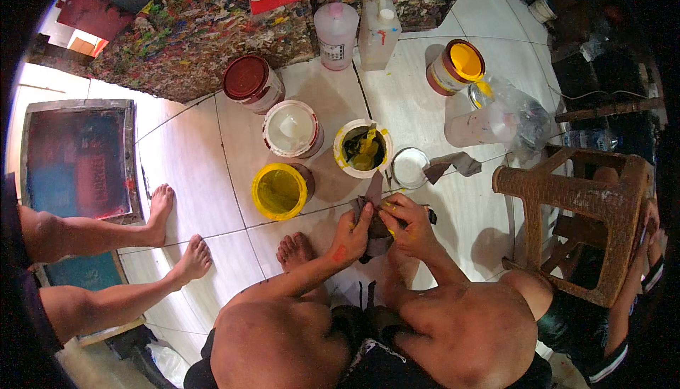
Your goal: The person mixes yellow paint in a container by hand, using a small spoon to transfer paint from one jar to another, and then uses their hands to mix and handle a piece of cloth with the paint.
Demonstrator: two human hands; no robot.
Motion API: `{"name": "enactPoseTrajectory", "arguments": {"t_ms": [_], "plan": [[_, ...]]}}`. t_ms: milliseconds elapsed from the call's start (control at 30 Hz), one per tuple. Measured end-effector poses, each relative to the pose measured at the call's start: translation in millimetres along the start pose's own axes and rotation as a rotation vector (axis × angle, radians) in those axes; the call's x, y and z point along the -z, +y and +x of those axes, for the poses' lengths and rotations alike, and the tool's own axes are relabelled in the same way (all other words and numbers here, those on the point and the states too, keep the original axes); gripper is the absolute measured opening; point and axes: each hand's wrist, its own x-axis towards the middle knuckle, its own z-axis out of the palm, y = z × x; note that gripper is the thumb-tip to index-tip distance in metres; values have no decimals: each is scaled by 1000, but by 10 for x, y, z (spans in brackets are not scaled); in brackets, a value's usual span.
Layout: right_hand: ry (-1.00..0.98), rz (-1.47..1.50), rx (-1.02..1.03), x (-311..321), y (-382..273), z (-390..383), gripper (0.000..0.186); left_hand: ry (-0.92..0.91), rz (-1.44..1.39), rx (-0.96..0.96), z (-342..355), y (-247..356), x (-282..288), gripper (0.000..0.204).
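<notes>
My left hand [352, 233], with a red mark near the wrist, and my right hand [402, 222], yellow smudges on its fingers, are both closed on a dark grey-brown cloth [374, 230] between my knees; anything inside it is hidden. Just above them stands a white-rimmed can [344, 145] with a dark, yellow-smeared interior. A round white lid [408, 167] lies right of that can, beside a crumpled grey rag [455, 167]. At its left are a yellow-rimmed bucket [280, 192] and a can of white paint [290, 128].
Another person's bare legs [170, 265] are left, by a screen frame [78, 159]. A brown stool [574, 194] is right, near another person's arm [644, 261]. Beyond stand plastic bottles [335, 35], a red-lidded can [248, 77], an orange-yellow paint can [457, 63] and a mottled board [163, 49].
</notes>
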Motion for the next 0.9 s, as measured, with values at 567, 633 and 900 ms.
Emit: {"name": "enactPoseTrajectory", "arguments": {"t_ms": [567, 633, 900], "plan": [[-117, -81, -184, -189, 213, -105, 35, -186, 656, -9, -23, 297, 30, 50], [-265, -42, -212, -110, 37, -47, 47, -204, 599, -2, -7, 147, 59, 47], [-428, -250, 71, -22, -146, -56, 64, 52, -225, 272, 54, -2, 132, 42]]}}
